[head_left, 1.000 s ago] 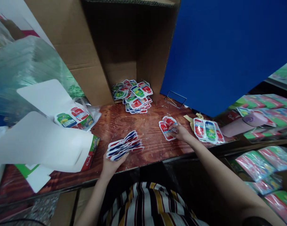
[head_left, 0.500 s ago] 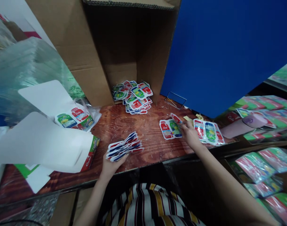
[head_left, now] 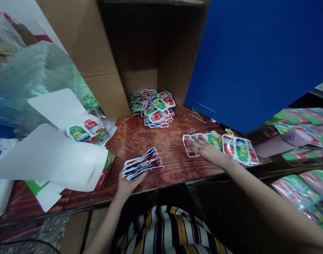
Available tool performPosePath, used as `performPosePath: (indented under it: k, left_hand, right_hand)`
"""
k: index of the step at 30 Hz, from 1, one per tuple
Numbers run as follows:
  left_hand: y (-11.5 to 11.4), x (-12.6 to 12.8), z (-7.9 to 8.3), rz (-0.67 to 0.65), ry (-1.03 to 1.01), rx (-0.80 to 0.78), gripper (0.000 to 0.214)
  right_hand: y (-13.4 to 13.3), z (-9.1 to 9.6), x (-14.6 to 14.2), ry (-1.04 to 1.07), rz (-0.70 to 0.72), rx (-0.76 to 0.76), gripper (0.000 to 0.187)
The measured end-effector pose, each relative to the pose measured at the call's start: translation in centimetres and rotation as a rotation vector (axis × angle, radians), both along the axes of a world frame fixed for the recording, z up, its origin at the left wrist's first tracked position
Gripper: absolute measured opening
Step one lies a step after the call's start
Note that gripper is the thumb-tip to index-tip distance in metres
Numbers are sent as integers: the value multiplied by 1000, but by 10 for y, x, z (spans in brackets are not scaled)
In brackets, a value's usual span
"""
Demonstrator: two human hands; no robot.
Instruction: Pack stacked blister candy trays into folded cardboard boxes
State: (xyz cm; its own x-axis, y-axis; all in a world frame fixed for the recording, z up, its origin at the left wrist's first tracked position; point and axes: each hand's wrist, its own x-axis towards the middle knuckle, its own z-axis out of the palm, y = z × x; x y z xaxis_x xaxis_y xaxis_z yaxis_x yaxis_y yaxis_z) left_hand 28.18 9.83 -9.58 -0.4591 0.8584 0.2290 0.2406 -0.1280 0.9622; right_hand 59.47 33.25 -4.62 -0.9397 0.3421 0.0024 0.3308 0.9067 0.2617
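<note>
My left hand [head_left: 131, 182] is closed round the lower end of a fanned stack of die-cut cards [head_left: 143, 165], whose white, red and blue edges show above the table's front. Further right, my right hand [head_left: 207, 151] lies with fingers stretched out over jar-shaped cards [head_left: 191, 144] printed in red and green. It partly covers them, and nothing shows gripped in it. Close to its wrist is a shiny clear-wrapped set of similar cards [head_left: 240, 149]. A loose heap of the same cards [head_left: 158, 107] spills from the mouth of a cardboard box [head_left: 92, 60].
On the left stand an open printed carton with white flaps [head_left: 66, 162] and clear plastic bags [head_left: 34, 81]. A blue panel [head_left: 256, 60] rises behind a wire stand [head_left: 202, 112]. A pink bottle [head_left: 283, 143] lies at right, near wrapped packs [head_left: 299, 188] below the table.
The card that my right hand held tilted is now down among the cards on the table. My right fingers have opened and spread over them. My left hand keeps its stack.
</note>
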Motion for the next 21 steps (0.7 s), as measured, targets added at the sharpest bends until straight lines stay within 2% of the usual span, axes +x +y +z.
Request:
performPosePath:
  k: [3, 8, 10, 11, 13, 15, 17, 19, 21]
  left_hand:
    - [-1, -2, -4, -6, 11, -5, 38]
    - [-1, -4, -7, -22, 55, 5, 37]
    - [-1, -4, -7, -22, 61, 7, 39]
    - [-1, -4, -7, -19, 56, 3, 40]
    - [-1, -4, -7, -10, 35, -23, 39]
    - [-2, -3, -7, 2, 14, -52, 36]
    - [-2, -3, -6, 5, 4, -59, 36]
    - [-1, -3, -4, -4, 7, -45, 37]
    - [0, -2, 0, -10, 8, -33, 33]
  right_hand:
    - [19, 4, -18, -138, 165, -93, 53]
    - [50, 16, -41, -236, 317, -151, 14]
    - [58, 22, -51, -228, 338, -240, 4]
    - [60, 25, -55, -192, 307, -321, 3]
    - [60, 27, -65, -10, 145, -539, 8]
    - [55, 25, -76, 296, -80, -803, 16]
    - [45, 20, -88, 589, -243, -1098, 34]
    - [34, 16, -98, 764, -327, -1355, 52]
    - [22, 13, -106, 858, -364, -1474, 60]
